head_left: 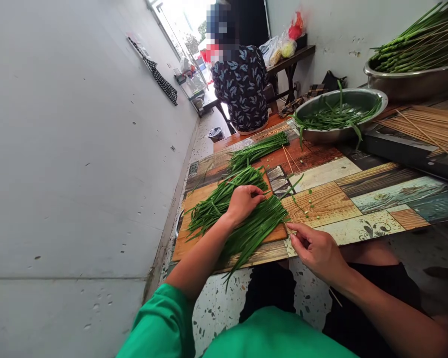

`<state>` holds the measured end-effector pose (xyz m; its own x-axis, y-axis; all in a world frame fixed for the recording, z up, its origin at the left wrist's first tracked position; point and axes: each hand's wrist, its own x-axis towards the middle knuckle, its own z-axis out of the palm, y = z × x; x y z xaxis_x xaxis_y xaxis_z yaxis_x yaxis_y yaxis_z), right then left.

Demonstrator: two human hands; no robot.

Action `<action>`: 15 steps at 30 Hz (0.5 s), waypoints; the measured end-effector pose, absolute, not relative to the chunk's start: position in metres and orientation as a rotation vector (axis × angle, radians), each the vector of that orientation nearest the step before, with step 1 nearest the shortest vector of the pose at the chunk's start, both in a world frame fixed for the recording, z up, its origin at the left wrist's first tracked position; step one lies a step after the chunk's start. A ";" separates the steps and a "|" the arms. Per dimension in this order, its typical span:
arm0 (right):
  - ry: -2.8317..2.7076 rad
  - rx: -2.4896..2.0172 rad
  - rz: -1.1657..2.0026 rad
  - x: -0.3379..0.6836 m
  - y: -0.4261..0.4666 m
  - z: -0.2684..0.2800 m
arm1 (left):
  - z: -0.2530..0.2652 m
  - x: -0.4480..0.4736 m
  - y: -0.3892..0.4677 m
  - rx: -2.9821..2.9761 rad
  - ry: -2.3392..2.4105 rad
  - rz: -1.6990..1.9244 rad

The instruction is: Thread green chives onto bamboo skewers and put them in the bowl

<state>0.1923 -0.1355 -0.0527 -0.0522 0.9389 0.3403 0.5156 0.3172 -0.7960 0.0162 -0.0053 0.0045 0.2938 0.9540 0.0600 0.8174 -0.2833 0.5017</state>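
Note:
Garlic chives (259,226) lie in a flat row over a wooden cutting board (201,196), their leaves hanging past the table's near edge. Above this row my left hand (245,201) is closed, thumb and fingers pinched at chive stalks. A second pile of chives (224,194) rests on the board just beyond that hand. My right hand (317,248) is closed in a pinch around a thin bamboo skewer (336,297); the skewer's front end is at the row's cut stalk ends. The middle of the skewer is hidden behind my hand.
Another chive bundle (261,149) lies farther back beside two loose skewers (290,159). At right are a metal bowl (339,133) of chives, a tub (414,82) of skewered greens, a knife (403,154) and many skewers (429,124). A person (241,89) sits beyond the table.

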 end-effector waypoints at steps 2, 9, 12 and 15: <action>-1.700 -1.331 0.597 0.192 -0.136 -0.053 | 0.005 0.016 -0.006 2.209 1.596 0.503; -1.702 -1.335 0.522 0.191 -0.135 -0.053 | 0.006 0.011 -0.011 2.354 1.334 0.479; -1.741 -1.305 0.428 0.189 -0.135 -0.054 | 0.011 0.004 -0.008 2.411 1.196 0.444; -1.780 -1.249 0.260 0.187 -0.142 -0.059 | 0.019 -0.002 -0.003 2.419 1.354 0.479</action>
